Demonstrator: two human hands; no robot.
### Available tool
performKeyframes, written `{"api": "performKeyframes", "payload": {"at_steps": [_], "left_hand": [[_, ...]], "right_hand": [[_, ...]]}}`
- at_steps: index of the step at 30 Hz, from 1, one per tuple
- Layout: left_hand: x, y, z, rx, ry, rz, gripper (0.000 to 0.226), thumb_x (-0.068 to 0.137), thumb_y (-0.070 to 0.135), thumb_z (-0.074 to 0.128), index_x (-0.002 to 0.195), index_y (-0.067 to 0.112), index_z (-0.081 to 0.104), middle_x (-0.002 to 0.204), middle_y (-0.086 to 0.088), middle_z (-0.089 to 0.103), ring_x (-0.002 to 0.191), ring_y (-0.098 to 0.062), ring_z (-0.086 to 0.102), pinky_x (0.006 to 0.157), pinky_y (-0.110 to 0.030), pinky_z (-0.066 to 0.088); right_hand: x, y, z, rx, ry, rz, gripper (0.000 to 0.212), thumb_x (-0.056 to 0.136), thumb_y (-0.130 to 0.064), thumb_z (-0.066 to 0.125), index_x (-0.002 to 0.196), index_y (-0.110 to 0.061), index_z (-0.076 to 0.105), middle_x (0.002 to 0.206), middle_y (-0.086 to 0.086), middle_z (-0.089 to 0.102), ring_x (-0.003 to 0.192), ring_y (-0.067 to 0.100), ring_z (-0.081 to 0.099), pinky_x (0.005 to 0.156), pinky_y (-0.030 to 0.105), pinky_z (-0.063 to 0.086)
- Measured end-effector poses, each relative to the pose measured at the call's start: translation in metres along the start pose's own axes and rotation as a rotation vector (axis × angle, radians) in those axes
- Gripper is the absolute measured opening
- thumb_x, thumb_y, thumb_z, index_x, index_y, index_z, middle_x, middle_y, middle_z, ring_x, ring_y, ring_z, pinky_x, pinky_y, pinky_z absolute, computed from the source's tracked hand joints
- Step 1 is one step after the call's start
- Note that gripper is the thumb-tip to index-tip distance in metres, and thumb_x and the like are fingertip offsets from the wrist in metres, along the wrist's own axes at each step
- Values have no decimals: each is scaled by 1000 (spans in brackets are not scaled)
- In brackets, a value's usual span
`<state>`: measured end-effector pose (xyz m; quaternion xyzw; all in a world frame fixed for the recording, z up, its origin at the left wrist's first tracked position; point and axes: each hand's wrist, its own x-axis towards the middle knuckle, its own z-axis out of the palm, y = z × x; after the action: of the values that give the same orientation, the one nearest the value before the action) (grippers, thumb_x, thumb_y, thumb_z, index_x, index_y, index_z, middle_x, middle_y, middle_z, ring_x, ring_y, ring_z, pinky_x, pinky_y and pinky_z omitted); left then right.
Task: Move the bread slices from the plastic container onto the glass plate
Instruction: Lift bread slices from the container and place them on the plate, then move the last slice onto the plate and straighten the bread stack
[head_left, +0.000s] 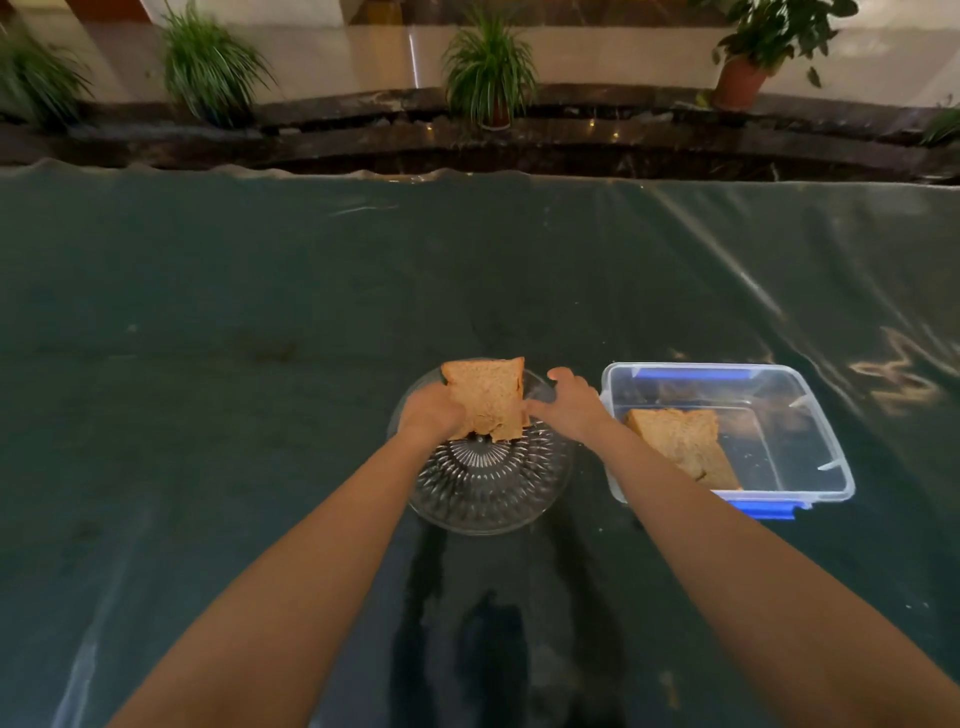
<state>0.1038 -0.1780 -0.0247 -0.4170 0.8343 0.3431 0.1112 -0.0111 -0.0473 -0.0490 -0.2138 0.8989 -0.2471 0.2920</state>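
Observation:
A brown bread slice (488, 397) is held tilted above the far half of the ribbed glass plate (488, 488). My left hand (431, 415) grips the slice from its left and underside. My right hand (569, 402) touches the slice's right edge with its thumb, the other fingers spread above the plate's right rim. To the right stands the clear plastic container (826, 447) with blue clips. Another bread slice (680, 441) lies in its near-left corner, partly hidden by my right forearm.
A dark green glossy cloth (260, 338) covers the table, with creases toward the right. Beyond the far edge is a dark stone ledge (571, 140) with potted plants (491, 67).

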Motion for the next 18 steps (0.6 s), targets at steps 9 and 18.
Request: {"api": "performKeyframes", "payload": {"at_steps": [9,18], "left_hand": [[-37,55,16,-66,108,8,36,93,9,43,121,-5,61,128,-21,62,120,-33,56,97,-36,45],[-62,136,67,-191,6,166,31,88,12,49,101,0,75,111,-19,71,107,-34,65,93,-38,52]], "right_hand": [[-26,22,-56,214,-41,-67,67,82,-33,67,136,-10,37,138,15,50,123,28,51,89,28,40],[-46,77,-110,251,0,-13,30,88,-34,58,110,-14,56,108,8,60,101,25,61,87,37,51]]}}
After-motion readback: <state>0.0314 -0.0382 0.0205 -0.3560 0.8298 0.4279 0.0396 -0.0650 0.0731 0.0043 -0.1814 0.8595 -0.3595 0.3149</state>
